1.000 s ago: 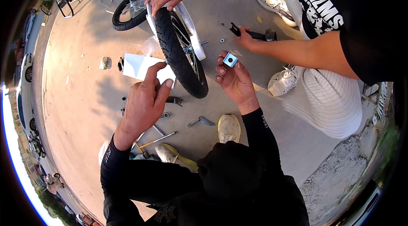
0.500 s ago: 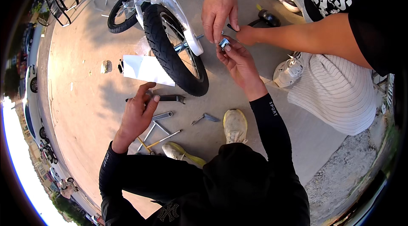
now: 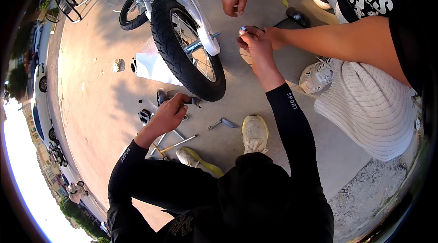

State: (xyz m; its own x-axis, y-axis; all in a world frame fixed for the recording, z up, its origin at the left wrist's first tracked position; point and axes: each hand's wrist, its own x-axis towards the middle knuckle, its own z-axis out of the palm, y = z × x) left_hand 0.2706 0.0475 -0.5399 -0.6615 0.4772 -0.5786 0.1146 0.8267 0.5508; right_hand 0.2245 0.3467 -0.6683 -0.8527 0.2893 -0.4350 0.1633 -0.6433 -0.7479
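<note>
Right grip (image 3: 260, 53) pinches one silvery metal piece (image 3: 243, 29); left grip (image 3: 168, 114) curled, hold unclear; two black-tyred wheels (image 3: 168, 42), one overlapping white paper (image 3: 150, 67).

Person's right arm (image 3: 289, 122) extended toward 12 o'clock, right hand (image 3: 258, 51) pinched, thumb uppermost. Left arm (image 3: 123, 165) bent; left hand (image 3: 169, 111), between 10 and 11, back upward, fingers curled.

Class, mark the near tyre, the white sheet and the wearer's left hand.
Near tyre (image 3: 169, 51), head view: its tread.
White sheet (image 3: 153, 67), head view: its middle.
Wearer's left hand (image 3: 168, 114), head view: its back.
</note>
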